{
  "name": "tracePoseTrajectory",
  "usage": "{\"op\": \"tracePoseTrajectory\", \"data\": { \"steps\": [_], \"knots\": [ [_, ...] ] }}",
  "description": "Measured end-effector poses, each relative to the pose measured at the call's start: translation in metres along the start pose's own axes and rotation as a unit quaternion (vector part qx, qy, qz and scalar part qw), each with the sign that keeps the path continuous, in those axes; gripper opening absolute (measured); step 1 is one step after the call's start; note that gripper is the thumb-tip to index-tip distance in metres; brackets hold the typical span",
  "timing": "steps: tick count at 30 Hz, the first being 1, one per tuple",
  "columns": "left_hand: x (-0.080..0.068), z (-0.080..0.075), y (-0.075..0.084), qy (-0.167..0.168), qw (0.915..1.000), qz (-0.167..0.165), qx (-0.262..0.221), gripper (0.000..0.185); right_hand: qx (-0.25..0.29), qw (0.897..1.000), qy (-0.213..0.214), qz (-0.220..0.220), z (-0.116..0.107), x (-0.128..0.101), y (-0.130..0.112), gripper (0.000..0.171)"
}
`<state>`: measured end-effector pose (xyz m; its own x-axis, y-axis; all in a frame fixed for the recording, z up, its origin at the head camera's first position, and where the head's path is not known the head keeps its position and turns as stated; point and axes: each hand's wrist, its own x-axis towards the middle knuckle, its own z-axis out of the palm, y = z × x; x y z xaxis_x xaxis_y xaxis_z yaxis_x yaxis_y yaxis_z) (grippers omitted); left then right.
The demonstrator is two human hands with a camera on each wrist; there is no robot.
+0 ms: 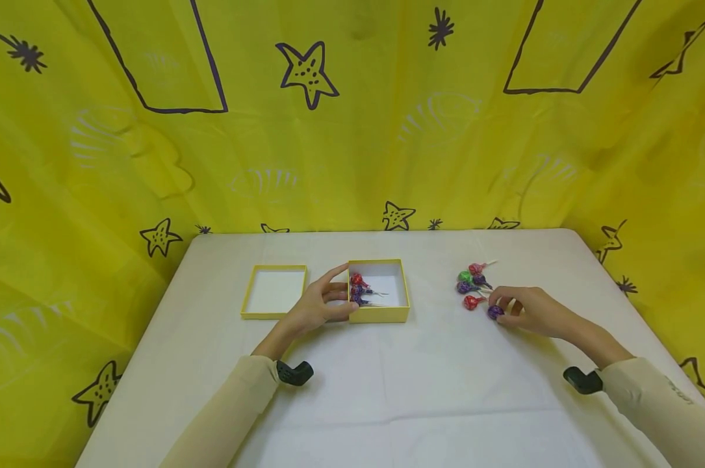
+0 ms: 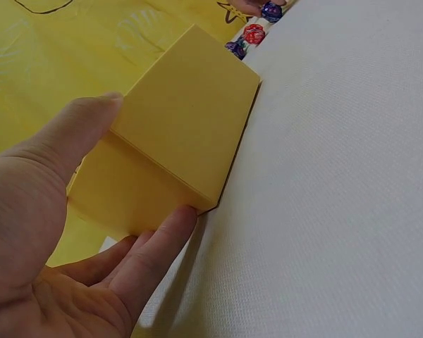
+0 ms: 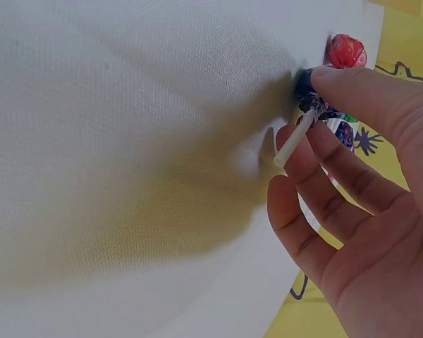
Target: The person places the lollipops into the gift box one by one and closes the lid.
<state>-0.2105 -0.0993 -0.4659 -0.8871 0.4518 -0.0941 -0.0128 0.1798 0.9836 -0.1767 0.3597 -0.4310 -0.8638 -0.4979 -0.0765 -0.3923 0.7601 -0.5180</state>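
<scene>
Purple lollipop (image 1: 495, 312): round head in a shiny purple-blue wrapper on a short white stick, lying on the table (image 1: 422, 390) at the near edge of a loose cluster, right of centre. In the right wrist view the same lollipop (image 3: 309, 90) has its long axis running from the head, pressed to the cloth, back along the stick toward the palm; the stick end stands free between the fingers. Right hand (image 1: 527, 311): thumb and fingertips pinch this lollipop at the head, the remaining fingers curled loosely beside it. Much of the head is hidden under the thumb, so any wrapper print is hard to make out. Other lollipops (image 1: 472, 285): red, green, pink and purple heads, touching or just beside one another, directly beyond the held one; sticks point various ways. Yellow box (image 1: 379, 290): open, square, white inside, near the table's centre, holding several red and purple lollipops along its left wall. Left hand (image 1: 320, 305): grips the box's left wall, thumb at the near corner, fingers spread along the outside. In the left wrist view the box's contents are cut off from sight by its wall. Box lid (image 1: 273, 291): yellow, white inside, lying open side up just left of the left hand.
</scene>
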Motion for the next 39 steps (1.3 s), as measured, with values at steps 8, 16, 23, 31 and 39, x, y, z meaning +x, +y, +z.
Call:
{"op": "tracePoseTrajectory", "data": {
  "steps": [8, 16, 23, 31, 39],
  "knots": [
    [0.0, 0.0, 0.0, -0.002, 0.9999, 0.006, 0.011, 0.09, 0.002, 1.0, 0.001, 0.001, 0.0, -0.001, 0.002, 0.027],
    [-0.004, 0.0, 0.0, 0.002, 0.9998, 0.008, 0.02, 0.09, -0.001, 1.0, 0.002, 0.004, 0.001, 0.0, 0.0, 0.026],
    [-0.003, 0.0, 0.001, 0.007, 0.9996, -0.003, 0.026, 0.09, -0.017, 1.0, 0.01, -0.003, -0.002, 0.001, -0.001, 0.026],
    [-0.003, 0.0, 0.0, 0.004, 0.9997, 0.006, 0.024, 0.09, -0.015, 0.999, 0.006, -0.043, -0.016, 0.005, -0.007, 0.028],
    [-0.003, 0.0, 0.001, -0.001, 0.9999, 0.006, 0.01, 0.089, -0.019, 0.997, 0.024, -0.066, -0.039, 0.017, -0.027, 0.025]
  ]
}}
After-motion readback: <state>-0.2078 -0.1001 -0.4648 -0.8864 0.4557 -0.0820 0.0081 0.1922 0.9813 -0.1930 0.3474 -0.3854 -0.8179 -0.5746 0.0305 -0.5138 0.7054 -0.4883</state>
